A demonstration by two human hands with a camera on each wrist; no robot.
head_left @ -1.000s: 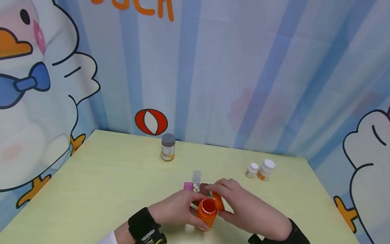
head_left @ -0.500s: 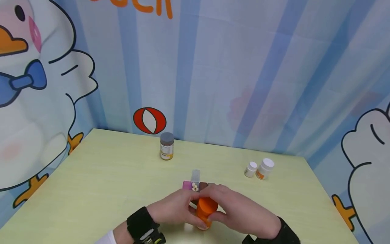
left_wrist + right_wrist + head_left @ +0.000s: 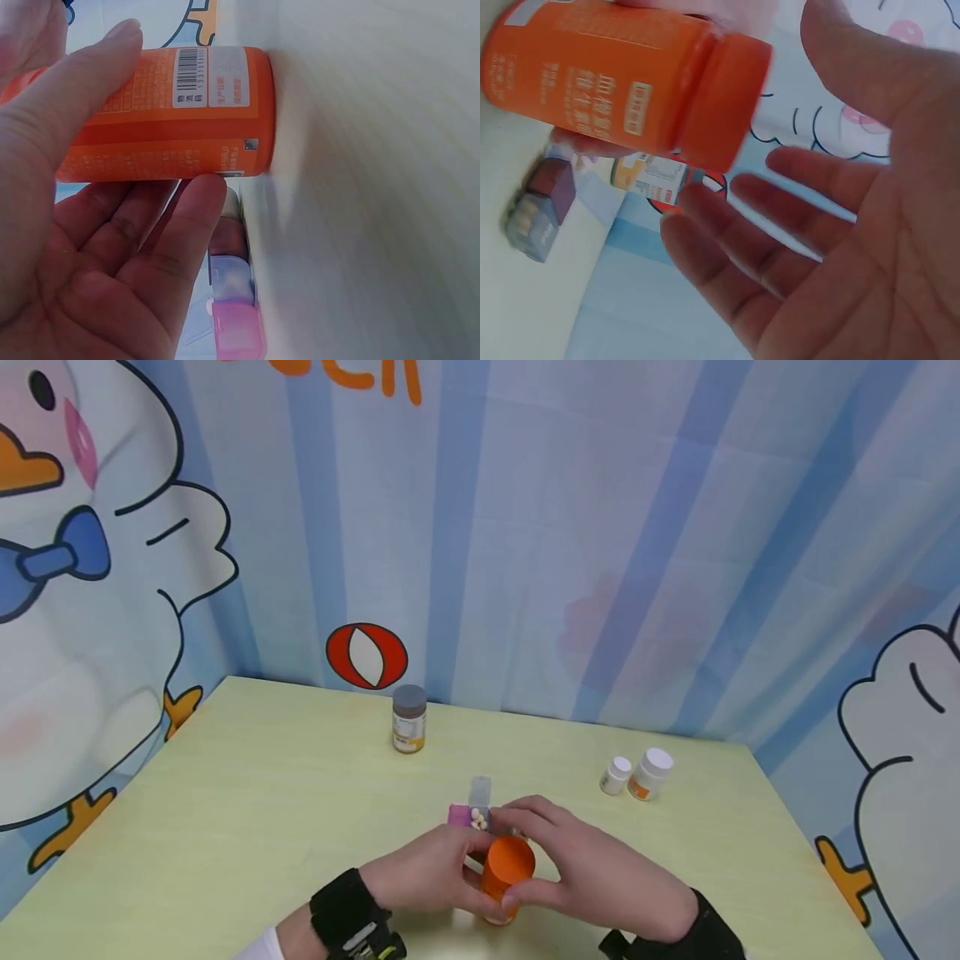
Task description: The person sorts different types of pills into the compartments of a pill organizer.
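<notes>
An orange pill bottle stands on the table, with its orange cap over the mouth. My left hand holds the bottle body, thumb on one side and fingers on the other, as the left wrist view shows on the labelled bottle. Around the cap, my right hand has its fingers spread; in the right wrist view they are apart from the cap. Just behind the bottle lies a pill organizer with coloured compartments, partly hidden by my hands. One compartment with a raised clear lid holds several pale pills.
A brown bottle with a grey lid stands at the table's back left. Two white bottles, one small and one larger, stand close together at the back right. A printed curtain hangs behind the pale yellow table.
My right hand has brought the cap from beside the bottle onto its mouth. Its fingers have since loosened and spread. My left hand keeps holding the bottle.
</notes>
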